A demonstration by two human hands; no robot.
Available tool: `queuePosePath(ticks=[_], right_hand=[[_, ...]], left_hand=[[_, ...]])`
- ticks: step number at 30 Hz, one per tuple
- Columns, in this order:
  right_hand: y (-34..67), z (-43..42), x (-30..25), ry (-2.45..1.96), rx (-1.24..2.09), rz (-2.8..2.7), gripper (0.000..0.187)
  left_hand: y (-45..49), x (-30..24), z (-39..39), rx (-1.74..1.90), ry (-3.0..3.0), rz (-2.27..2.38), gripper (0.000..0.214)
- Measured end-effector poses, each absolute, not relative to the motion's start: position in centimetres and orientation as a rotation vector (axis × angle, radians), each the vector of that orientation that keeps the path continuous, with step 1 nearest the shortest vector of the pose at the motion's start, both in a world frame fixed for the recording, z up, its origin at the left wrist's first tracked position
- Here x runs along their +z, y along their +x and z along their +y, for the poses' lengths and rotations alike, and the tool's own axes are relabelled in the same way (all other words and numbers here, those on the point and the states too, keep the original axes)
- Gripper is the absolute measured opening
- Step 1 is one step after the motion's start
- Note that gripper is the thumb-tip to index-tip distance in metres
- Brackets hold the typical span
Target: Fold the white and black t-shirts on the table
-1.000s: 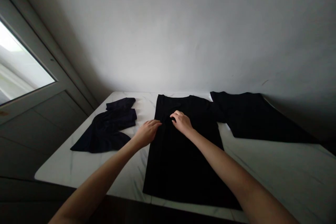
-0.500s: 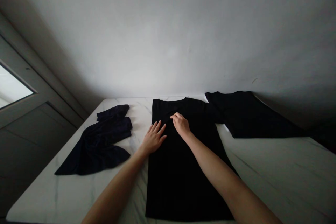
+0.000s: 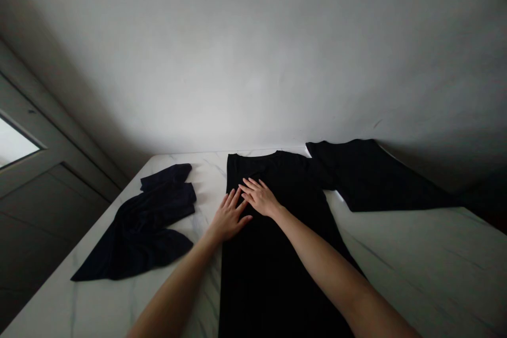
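Note:
A black short-sleeved shirt (image 3: 273, 269) lies in front of me, its neckline toward the wall and one sleeve out to the right. Its left side makes a straight edge, as if folded over. My left hand (image 3: 230, 216) rests on that left edge with its fingers spread. Just right of it, my right hand (image 3: 259, 196) lies on the upper part of the shirt, fingers stretched out, the fingertips close to those of my left hand. Neither hand grips the cloth.
A crumpled dark navy garment (image 3: 142, 235) lies on the left of the white marble-patterned table (image 3: 412, 264). Another black garment (image 3: 380, 177) is spread at the back right, touching the shirt's sleeve. A pale wall (image 3: 253, 53) rises behind; a grey door (image 3: 43, 190) stands at the left.
My right hand has opened from a pinch and lies flat, slightly left of where it was. My left hand stays on the shirt's left edge. The view has shifted a little.

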State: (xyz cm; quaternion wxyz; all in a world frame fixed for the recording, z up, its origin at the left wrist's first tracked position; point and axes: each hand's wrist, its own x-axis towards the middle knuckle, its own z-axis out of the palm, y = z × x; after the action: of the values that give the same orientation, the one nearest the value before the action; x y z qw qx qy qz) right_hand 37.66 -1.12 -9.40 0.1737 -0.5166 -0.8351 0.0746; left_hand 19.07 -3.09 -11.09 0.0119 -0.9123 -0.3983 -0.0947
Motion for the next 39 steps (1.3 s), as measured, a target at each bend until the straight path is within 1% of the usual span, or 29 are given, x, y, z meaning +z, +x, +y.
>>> queuePosePath(ticks=[5,9,12,14,18,22,26,33,36,39], right_hand=[[37.7,-1.4,-9.3,-1.533,0.301,-2.353,0.052],[36.9,-0.1,-8.0,-1.58,0.326,-2.347,0.057],[35.2,2.8,-7.1,-1.528,0.249,-2.395,0.062],[33.6,5.5,-6.9,-1.533,0.264,-2.444,0.064],[31.0,10.8,-8.0,-1.704,0.345,-2.436,0.069],[30.1,14.6,-9.3,-1.783,0.28,-2.366,0.072],[30.1,16.5,-9.3,-1.793,0.271,-2.358,0.073],[30.6,16.2,-7.2,-1.711,0.367,-2.366,0.074],[33.2,14.0,-5.7,-1.678,0.232,-2.332,0.069],[39.1,10.1,-4.2,-1.829,0.094,-2.177,0.059]], left_hand=[[19.1,-11.4,-3.2,-0.362,-2.852,-1.179,0.063],[19.1,-11.6,-3.3,-0.374,-2.858,-1.171,0.063],[19.2,-11.7,-3.3,-0.369,-2.855,-1.191,0.063],[19.2,-11.8,-3.3,-0.384,-2.849,-1.197,0.063],[19.2,-12.3,-3.2,-0.427,-2.832,-1.181,0.066],[19.2,-12.7,-3.2,-0.453,-2.82,-1.175,0.066],[19.3,-13.2,-3.1,-0.481,-2.812,-1.164,0.063],[18.8,-14.0,-2.1,-0.559,-2.74,-1.059,0.059],[18.6,-14.0,-1.6,-0.592,-2.72,-1.019,0.06],[18.3,-13.9,-1.2,-0.595,-2.711,-0.974,0.06]])
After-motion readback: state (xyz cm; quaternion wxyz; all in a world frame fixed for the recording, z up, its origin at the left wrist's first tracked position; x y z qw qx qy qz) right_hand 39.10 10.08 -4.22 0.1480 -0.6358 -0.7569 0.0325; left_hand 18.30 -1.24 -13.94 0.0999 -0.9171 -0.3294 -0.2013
